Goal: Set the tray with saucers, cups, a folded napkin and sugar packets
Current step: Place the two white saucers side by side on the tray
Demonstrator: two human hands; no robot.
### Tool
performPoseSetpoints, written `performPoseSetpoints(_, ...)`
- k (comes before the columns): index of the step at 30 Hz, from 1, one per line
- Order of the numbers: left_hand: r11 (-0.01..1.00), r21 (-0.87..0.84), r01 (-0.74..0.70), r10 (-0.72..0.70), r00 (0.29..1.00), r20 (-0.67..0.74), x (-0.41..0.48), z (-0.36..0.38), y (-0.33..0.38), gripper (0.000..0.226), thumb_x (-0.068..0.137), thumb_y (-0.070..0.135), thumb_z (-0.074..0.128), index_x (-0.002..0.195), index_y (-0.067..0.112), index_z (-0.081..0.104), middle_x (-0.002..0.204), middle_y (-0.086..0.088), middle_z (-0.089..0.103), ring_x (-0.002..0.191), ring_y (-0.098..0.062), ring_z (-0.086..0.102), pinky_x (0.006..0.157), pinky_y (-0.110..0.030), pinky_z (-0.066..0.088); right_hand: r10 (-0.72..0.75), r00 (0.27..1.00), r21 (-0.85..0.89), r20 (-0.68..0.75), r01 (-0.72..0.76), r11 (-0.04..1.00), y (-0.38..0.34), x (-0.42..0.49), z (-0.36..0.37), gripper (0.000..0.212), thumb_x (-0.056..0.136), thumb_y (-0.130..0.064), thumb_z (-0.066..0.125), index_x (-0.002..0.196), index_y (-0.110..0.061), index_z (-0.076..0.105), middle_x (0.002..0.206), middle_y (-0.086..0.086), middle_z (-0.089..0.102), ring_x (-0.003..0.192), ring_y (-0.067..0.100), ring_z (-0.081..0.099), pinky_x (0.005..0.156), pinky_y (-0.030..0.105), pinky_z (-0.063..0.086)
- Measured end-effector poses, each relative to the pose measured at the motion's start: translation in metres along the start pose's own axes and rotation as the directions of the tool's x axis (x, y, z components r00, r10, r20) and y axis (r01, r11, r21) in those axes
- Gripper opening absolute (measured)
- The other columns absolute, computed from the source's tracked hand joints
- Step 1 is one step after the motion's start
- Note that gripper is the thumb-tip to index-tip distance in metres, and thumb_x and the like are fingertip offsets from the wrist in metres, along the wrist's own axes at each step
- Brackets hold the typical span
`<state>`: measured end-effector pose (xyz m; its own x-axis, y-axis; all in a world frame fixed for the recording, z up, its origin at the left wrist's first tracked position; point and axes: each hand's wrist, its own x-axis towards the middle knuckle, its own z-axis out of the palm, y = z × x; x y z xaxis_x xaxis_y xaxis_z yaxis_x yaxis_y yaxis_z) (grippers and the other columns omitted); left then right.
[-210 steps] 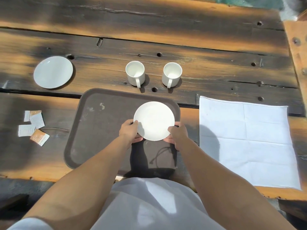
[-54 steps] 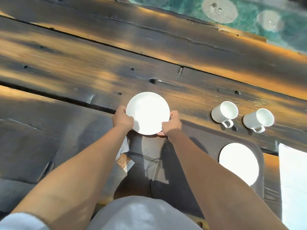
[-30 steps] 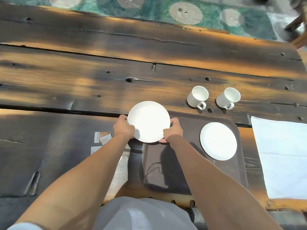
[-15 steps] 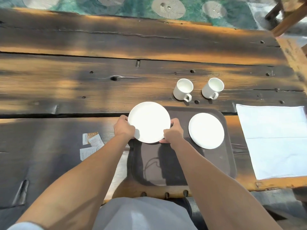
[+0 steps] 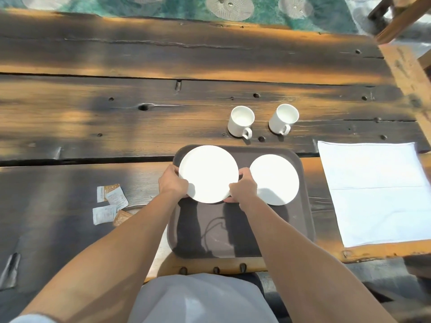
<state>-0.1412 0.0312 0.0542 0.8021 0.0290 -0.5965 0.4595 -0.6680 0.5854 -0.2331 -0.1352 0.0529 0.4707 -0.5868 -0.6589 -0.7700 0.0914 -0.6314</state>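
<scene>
Head view is showing four small white-and-brown paper sugar packets [image 5: 104, 214] lying in a loose cluster on the left of the dark weathered plank table [image 5: 140, 54]. The left hand [image 5: 173, 183] and right hand [image 5: 242, 190] are gripping opposite edges of one round white ceramic saucer [image 5: 208, 173], fingers curled round its rim, over the far-left part of the single brown rectangular tray [image 5: 233, 229]. A second white saucer [image 5: 274, 179] is lying on the tray just beside it. Two white handled cups are standing on the table beyond the tray, the left cup [image 5: 241, 121] near the right cup [image 5: 283, 118]. One unfolded white cloth napkin [image 5: 375, 192] is lying right of the tray. A green patterned rug [image 5: 163, 5] is showing past the table.
</scene>
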Motion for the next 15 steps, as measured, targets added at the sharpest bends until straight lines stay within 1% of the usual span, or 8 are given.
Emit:
performPoseSetpoints(2,1.000,0.019,0.001,-0.001,1.000,0.001,0.000,0.008,0.004,0.031,0.081,-0.003,0.058,0.102,0.017,0.052,0.116,-0.012,0.057,0.098,-0.033,0.053,0.072,-0.048,0.062,-0.004,1.000,-0.005,-0.004,0.004,1.000,0.002,0.004,-0.007,0.033,0.084,0.008,0.048,0.098,-0.022,0.047,0.114,0.006,0.049,0.095,0.032,0.055,0.046,0.038,0.059)
performPoseSetpoints(5,0.999,0.053,0.002,-0.003,1.000,0.021,0.000,0.020,0.010,0.033,0.081,-0.003,0.062,0.103,0.020,0.052,0.115,-0.010,0.056,0.097,-0.033,0.052,0.065,-0.049,0.062,0.024,1.000,-0.028,0.000,-0.024,0.999,0.007,0.009,-0.018,0.034,0.085,0.007,0.047,0.104,-0.021,0.048,0.113,0.005,0.048,0.088,0.028,0.055,0.045,0.037,0.059)
performPoseSetpoints(8,0.995,0.104,0.003,-0.006,1.000,0.027,0.001,0.029,0.014,0.035,0.081,-0.001,0.065,0.102,0.022,0.050,0.114,-0.010,0.055,0.096,-0.032,0.052,0.064,-0.047,0.062,0.049,0.999,-0.046,0.021,-0.048,0.998,0.013,0.016,-0.026,0.030,0.087,0.003,0.048,0.107,-0.019,0.048,0.119,0.007,0.048,0.098,0.035,0.056,0.042,0.034,0.057)
performPoseSetpoints(9,0.994,0.107,0.004,-0.007,1.000,0.029,0.002,0.032,0.013,0.035,0.081,-0.001,0.066,0.102,0.022,0.051,0.113,-0.009,0.055,0.095,-0.032,0.052,0.063,-0.046,0.062,0.053,0.998,-0.050,0.023,-0.051,0.997,0.015,0.018,-0.028,0.029,0.087,0.003,0.048,0.107,-0.018,0.048,0.119,0.007,0.048,0.098,0.034,0.056,0.041,0.034,0.057)
performPoseSetpoints(12,0.995,0.096,-0.001,-0.002,1.000,0.030,0.004,0.037,0.012,0.031,0.081,0.001,0.066,0.099,0.022,0.051,0.107,-0.008,0.056,0.090,-0.031,0.053,0.052,-0.037,0.060,0.056,0.998,-0.064,0.033,-0.054,0.997,0.018,0.024,-0.030,0.028,0.087,0.003,0.045,0.104,-0.019,0.048,0.119,0.005,0.047,0.080,0.027,0.057,0.042,0.032,0.057)
performPoseSetpoints(13,0.995,0.101,0.002,-0.004,1.000,0.026,0.005,0.038,0.013,0.030,0.082,0.001,0.065,0.098,0.022,0.051,0.105,-0.007,0.056,0.089,-0.031,0.053,0.049,-0.035,0.059,0.057,0.998,-0.070,0.040,-0.054,0.996,0.017,0.026,-0.030,0.028,0.087,0.003,0.044,0.104,-0.020,0.047,0.119,0.005,0.048,0.074,0.026,0.061,0.042,0.031,0.056)
performPoseSetpoints(15,0.994,0.107,0.011,-0.014,1.000,0.021,0.006,0.039,0.015,0.030,0.082,0.002,0.065,0.097,0.022,0.050,0.101,-0.006,0.055,0.090,-0.031,0.053,0.048,-0.033,0.058,0.066,0.997,-0.085,0.050,-0.062,0.994,0.016,0.030,-0.030,0.028,0.087,0.001,0.042,0.103,-0.022,0.047,0.117,0.005,0.050,0.062,0.030,0.069,0.042,0.028,0.055)
